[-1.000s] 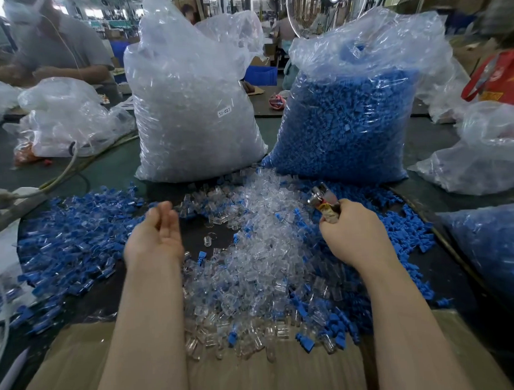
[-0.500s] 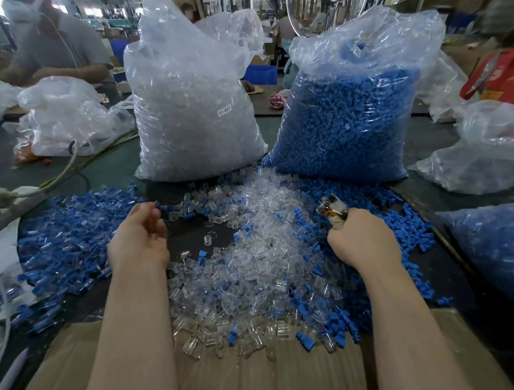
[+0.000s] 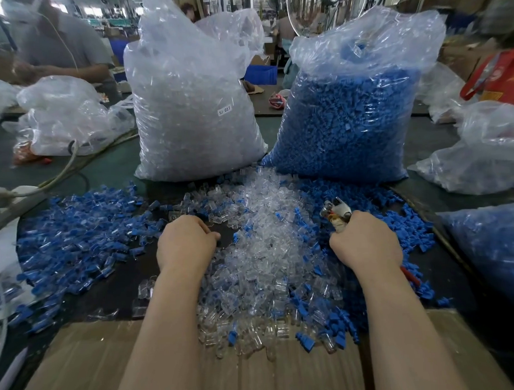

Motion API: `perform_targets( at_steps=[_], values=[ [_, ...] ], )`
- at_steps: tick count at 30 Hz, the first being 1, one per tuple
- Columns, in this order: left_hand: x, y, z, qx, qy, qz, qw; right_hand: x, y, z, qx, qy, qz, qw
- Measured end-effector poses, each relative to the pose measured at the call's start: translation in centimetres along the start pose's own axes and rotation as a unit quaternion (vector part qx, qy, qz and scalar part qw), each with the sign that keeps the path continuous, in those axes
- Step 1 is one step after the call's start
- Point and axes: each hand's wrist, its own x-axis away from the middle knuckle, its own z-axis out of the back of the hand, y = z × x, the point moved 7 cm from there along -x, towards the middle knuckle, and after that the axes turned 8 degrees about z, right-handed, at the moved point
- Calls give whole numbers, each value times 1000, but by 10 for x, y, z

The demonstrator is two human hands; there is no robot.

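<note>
A heap of clear plastic pieces (image 3: 261,253) mixed with small blue pieces lies on the dark table in front of me. My left hand (image 3: 187,242) rests knuckles-up at the heap's left edge, its fingers curled down; what is under them is hidden. My right hand (image 3: 367,243) grips a small metal tool (image 3: 336,210) whose head sticks up above my fist, over the heap's right edge. A pile of blue-and-clear pieces (image 3: 81,241) spreads out to the left.
Two tall plastic bags stand behind the heap, one of clear pieces (image 3: 193,109) and one of blue pieces (image 3: 346,117). A cardboard sheet (image 3: 81,373) lies nearest me. More bags sit at right (image 3: 483,155) and left (image 3: 66,114). A person (image 3: 57,41) works at far left.
My left hand has moved right, from beside the left pile to the edge of the clear heap, and its fingers have curled down. My right hand has barely shifted, still gripping the tool.
</note>
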Motion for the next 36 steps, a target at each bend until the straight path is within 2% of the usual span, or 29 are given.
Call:
perform_targets(
  at_steps=[5,15,28,31,36],
  values=[
    [2,6,-4,-20,-16,-31,999,1,-3,-8,20,-30,9,999],
    [3,10,-1,9,9,-44,999,1,-6,-9,20,-22,23,999],
    [7,14,-3,17,0,-57,998,2,-10,-11,19,-24,27,999],
    [8,14,-2,53,7,-51,997,3,-12,-10,8,-13,36,999],
    [8,14,3,193,-5,-45,980,2,-13,-3,6,18,39,999]
  ],
)
